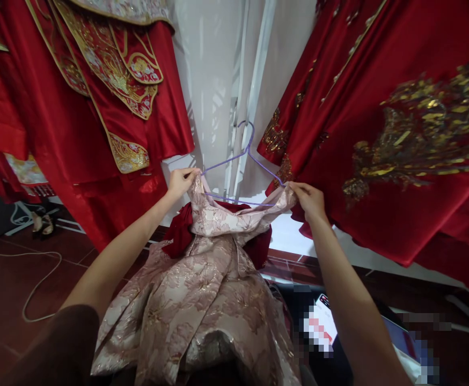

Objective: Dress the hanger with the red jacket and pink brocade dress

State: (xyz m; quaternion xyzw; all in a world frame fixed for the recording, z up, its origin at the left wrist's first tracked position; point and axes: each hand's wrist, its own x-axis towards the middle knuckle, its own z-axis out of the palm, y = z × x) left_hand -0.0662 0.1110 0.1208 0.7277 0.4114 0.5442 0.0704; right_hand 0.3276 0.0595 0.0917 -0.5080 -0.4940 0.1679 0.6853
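Observation:
A pale pink brocade dress [202,279] with a shiny floral pattern spreads out in front of me, its skirt reaching down toward my lap. Its neckline is stretched over a thin purple hanger [250,151], whose hook points away from me. My left hand [182,181] pinches the dress's left shoulder at the hanger's end. At the other end, my right hand [309,199] is closed on the right shoulder. Dark red cloth [181,230] shows behind the bodice on both sides; what it belongs to is hidden.
Red embroidered gowns hang on the left [170,102] and right [339,161], close to my hands. Behind the hanger stand white poles [254,80]. A pale cable [25,300] and dark shoes [41,224] lie on the tiled floor at left. A lit phone [323,321] lies under my right forearm.

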